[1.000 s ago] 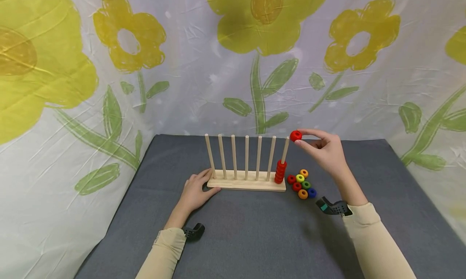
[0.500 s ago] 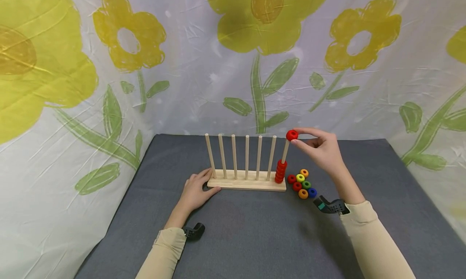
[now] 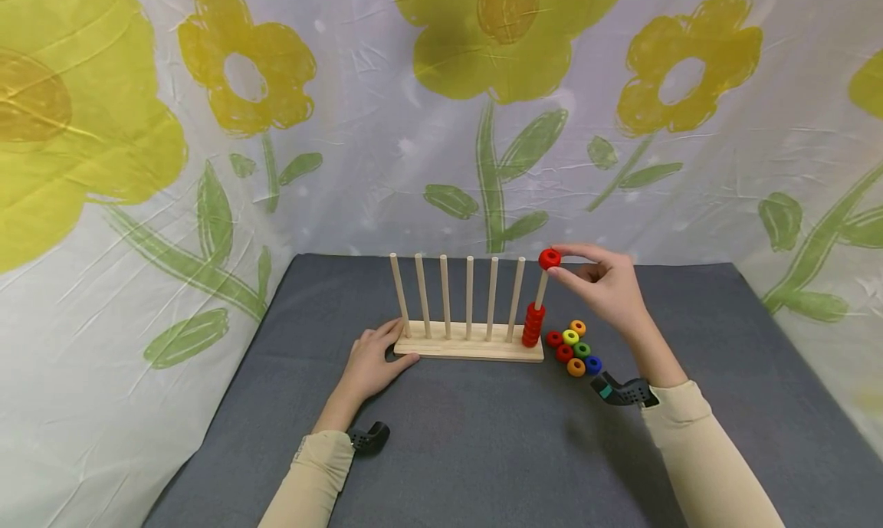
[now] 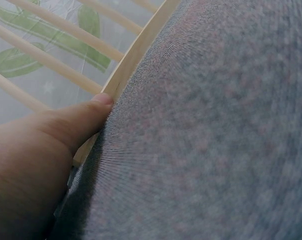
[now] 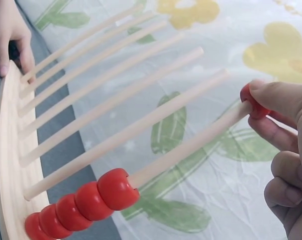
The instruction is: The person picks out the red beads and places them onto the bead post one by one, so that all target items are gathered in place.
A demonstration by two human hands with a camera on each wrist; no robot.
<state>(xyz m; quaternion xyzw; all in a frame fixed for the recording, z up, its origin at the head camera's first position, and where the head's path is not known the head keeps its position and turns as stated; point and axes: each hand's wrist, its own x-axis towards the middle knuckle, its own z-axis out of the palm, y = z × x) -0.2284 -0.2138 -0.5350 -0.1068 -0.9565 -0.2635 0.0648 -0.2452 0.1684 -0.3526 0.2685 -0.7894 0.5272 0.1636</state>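
A wooden peg rack (image 3: 469,349) with several upright pegs stands on the table. At its left end my left hand (image 3: 370,365) holds the base, thumb along the front edge and fingers round the back. Between the thumb and fingers of my right hand (image 3: 603,283) is a red bead (image 3: 549,259), pinched at the top of the rightmost peg (image 3: 542,289). In the right wrist view, the peg's tip enters the hole of this bead (image 5: 254,101). Lower on the same peg, several red beads (image 5: 91,201) are stacked down to the base.
Right of the rack lies a cluster of loose beads, among them a yellow bead (image 3: 569,337), a green bead (image 3: 582,350) and a blue bead (image 3: 593,365). A dark grey cloth (image 3: 469,444) covers the table. Behind hangs a flower-printed sheet (image 3: 359,183).
My right hand has moved left with the red bead, from beside the rightmost peg to onto its tip. The left hand has stayed on the base.
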